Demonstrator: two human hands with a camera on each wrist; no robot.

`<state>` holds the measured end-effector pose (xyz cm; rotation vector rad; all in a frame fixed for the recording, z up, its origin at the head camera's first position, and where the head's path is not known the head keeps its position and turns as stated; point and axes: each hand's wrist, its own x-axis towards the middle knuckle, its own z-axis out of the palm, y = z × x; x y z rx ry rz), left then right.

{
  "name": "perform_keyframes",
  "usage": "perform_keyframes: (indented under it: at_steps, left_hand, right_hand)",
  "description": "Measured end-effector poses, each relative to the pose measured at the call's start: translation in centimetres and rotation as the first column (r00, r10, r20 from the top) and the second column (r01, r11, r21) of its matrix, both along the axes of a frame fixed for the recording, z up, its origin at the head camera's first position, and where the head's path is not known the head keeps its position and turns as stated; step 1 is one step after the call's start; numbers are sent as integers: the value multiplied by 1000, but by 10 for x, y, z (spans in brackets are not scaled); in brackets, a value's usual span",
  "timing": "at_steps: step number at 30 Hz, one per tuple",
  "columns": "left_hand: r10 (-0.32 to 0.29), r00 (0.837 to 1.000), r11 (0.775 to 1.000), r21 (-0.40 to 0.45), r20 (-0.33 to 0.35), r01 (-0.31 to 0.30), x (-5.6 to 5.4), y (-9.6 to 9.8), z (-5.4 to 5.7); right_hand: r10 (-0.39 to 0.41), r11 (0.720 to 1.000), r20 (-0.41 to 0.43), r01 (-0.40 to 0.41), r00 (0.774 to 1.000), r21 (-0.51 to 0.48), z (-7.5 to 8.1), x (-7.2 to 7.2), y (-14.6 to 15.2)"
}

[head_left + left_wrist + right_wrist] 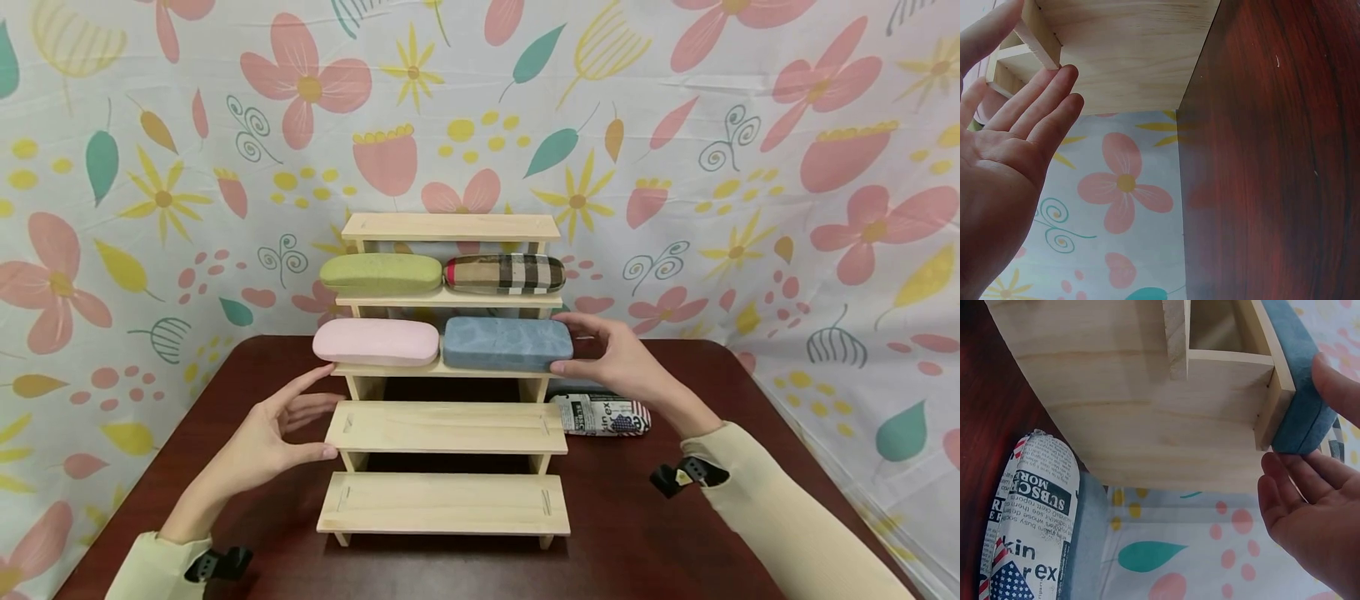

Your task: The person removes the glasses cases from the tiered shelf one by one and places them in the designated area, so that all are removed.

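A blue glasses case (506, 343) lies on the middle tier of a stepped wooden rack (446, 427). My right hand (618, 357) holds its right end, thumb at the front and fingers at the end and back, as the right wrist view also shows on the blue case (1300, 415). Left of it, on the same tier, sits a pink glasses case (375, 342). My left hand (262, 435) is at the rack's left side with its fingers extended. In the left wrist view, fingertips of the left hand (1010, 156) meet or nearly meet the rack's wooden edge.
One tier higher are a green glasses case (381, 273) and a plaid one (506, 275). Behind the rack's right side, a newspaper-print case (600, 417) lies on the dark table (645, 517), beside a grey-blue case (1088, 531). A floral cloth (465, 100) hangs behind.
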<state>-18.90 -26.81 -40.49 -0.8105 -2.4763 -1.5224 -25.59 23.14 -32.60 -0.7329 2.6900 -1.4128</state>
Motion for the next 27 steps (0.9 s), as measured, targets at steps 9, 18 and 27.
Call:
perform_keyframes:
  at_steps: [9,18,27]
  left_hand:
    - [-4,1000,1000,8,-16,4,0,1,-1]
    - [2,1000,1000,5,-5,-2,1,0,-1]
    - [0,1000,1000,10,2,0,0,0,-1]
  right_hand:
    - [16,999,-3,-16,1000,-28,-3,1,5]
    - [42,996,66,-36,997,-88,-6,-2,1]
    - [38,993,95,-27,995,-114,-6,-4,-3]
